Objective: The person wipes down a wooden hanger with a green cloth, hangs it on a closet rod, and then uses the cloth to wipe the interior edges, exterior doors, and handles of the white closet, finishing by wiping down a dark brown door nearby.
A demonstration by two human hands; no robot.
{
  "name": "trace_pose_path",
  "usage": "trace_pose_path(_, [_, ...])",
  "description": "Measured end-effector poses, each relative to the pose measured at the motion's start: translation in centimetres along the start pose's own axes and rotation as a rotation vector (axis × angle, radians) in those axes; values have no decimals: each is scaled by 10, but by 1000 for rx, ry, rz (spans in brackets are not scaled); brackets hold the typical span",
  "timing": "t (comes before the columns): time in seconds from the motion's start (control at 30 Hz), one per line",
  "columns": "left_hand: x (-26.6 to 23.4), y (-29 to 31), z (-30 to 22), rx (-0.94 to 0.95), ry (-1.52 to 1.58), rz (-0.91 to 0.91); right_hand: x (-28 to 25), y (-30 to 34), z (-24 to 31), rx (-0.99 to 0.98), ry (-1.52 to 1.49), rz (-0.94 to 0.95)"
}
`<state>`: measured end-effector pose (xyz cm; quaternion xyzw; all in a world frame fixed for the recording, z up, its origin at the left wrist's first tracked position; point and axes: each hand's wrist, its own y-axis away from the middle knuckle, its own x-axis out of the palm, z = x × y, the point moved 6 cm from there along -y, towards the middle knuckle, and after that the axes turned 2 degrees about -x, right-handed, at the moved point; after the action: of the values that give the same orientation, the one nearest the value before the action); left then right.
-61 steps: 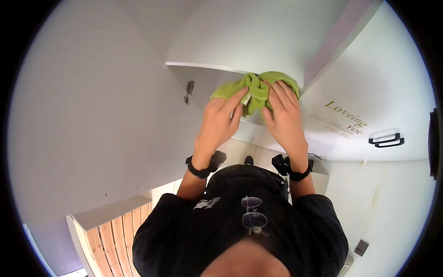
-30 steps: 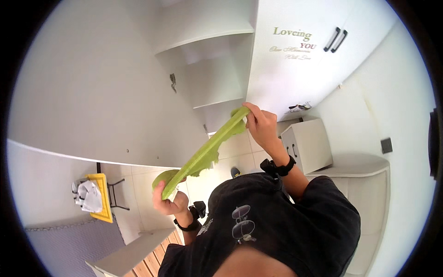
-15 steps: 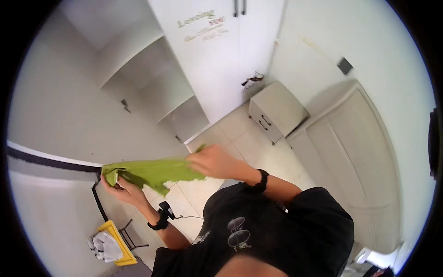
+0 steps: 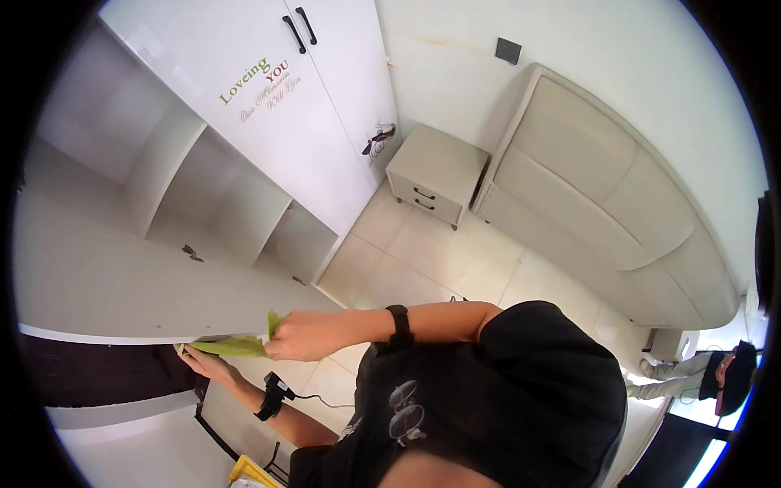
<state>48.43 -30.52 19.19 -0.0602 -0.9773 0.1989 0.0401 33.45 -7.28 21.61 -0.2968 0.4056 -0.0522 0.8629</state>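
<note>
A green cloth (image 4: pixel 234 347) is stretched between my two hands beside the lower edge of an open wardrobe door panel (image 4: pixel 106 313). My left hand (image 4: pixel 211 364) grips its left end, fingers curled, close to the panel edge. My right hand (image 4: pixel 305 334) is closed on the other end, with a bit of cloth sticking up above the knuckles. Both wrists wear black bands, and the left band carries a small black device (image 4: pixel 277 385) with a cable.
An open-shelved wardrobe (image 4: pixel 195 163) with white doors (image 4: pixel 268 122) stands ahead. A beige nightstand (image 4: pixel 439 167) and a padded headboard (image 4: pixel 594 179) are to the right. Part of a yellow stool (image 4: pixel 252 472) shows lower left. Another person (image 4: pixel 700 378) stands at the far right.
My view has swung left and the room appears shifted. My right hand has come closer to my left, and the cloth, spread wide before, now looks narrower and bunched.
</note>
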Motion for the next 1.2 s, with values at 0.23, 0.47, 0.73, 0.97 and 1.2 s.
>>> trace_pose_path(0.23, [26,11,-23,190,-296,133,-16,-38,-46,71,103,-357])
trace_pose_path(0.47, [30,22,-7,150,-235,429,-25,-42,-32,92,117,-566])
trace_pose_path(0.73, [160,11,-39,335,-142,742,-53,-20,-14,-63,314,-892])
trace_pose_path(0.97, [264,-24,-19,358,-30,864,-54,-26,-55,139,402,-832])
trace_pose_path(1.2, [315,-56,-3,507,-188,872,-42,-45,-86,189,368,-776])
